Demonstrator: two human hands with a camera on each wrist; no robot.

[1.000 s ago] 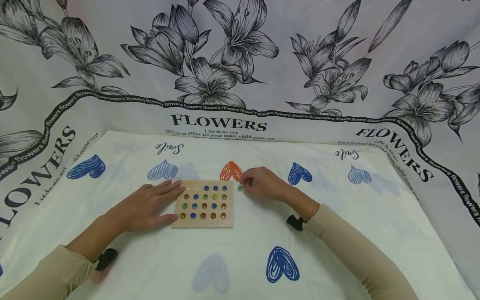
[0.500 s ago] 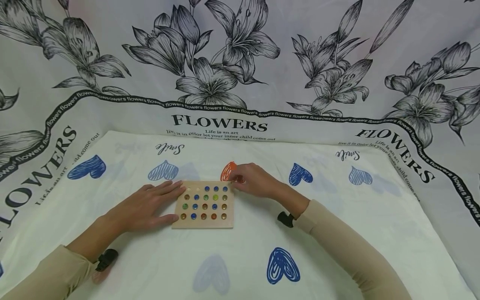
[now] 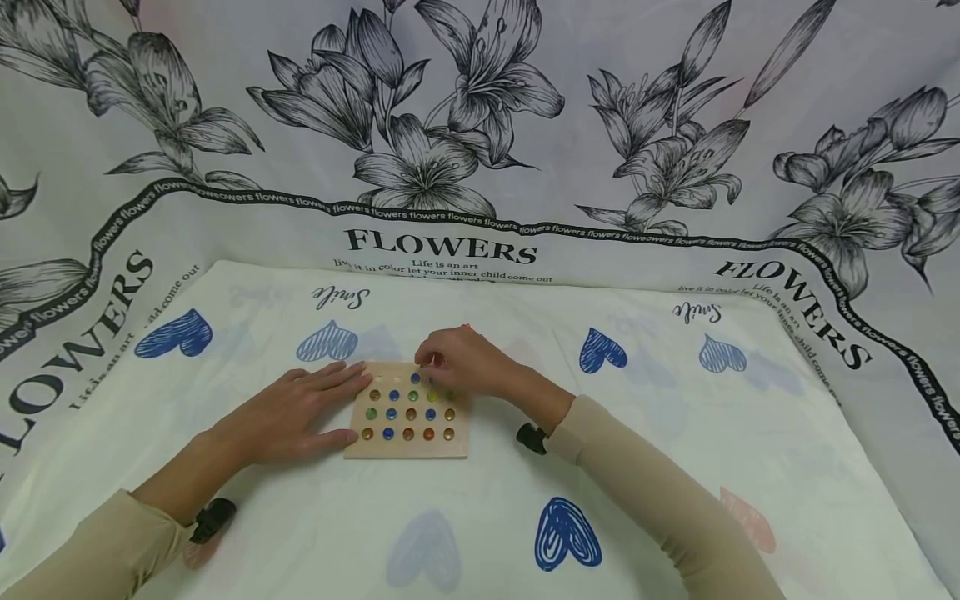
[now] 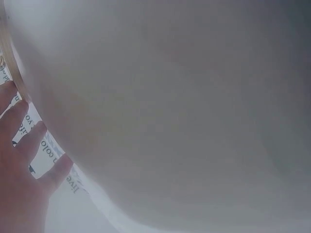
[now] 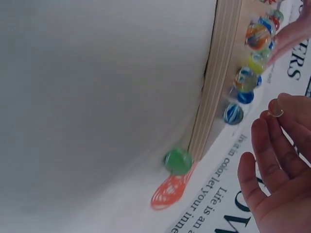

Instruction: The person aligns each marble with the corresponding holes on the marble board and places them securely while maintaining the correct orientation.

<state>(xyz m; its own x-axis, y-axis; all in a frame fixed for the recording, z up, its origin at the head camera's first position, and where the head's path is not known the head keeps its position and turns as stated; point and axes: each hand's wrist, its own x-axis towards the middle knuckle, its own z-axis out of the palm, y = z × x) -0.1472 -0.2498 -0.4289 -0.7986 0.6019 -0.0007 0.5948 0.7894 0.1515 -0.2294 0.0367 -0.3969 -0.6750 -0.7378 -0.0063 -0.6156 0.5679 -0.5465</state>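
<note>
I am seating a clear glass marble (image 5: 276, 108), pinched in my right hand (image 3: 457, 365), over the square wooden peg board (image 3: 407, 450), whose near-left edge my flat, open left hand (image 3: 288, 414) steadies; next I judge it needs lowering into an empty top-row hollow.

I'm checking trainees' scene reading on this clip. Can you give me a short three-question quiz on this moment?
1. True or false: the left hand lies flat at the left edge of the wooden board.
2. In the right wrist view, where is the green marble? A in a board hole; B on the cloth beside the board's edge; C in the left hand.
3. Fill in: the right hand, over the board's far row, pinches a ____ in its fingertips.
Key: 1 true; 2 B; 3 marble.
</note>
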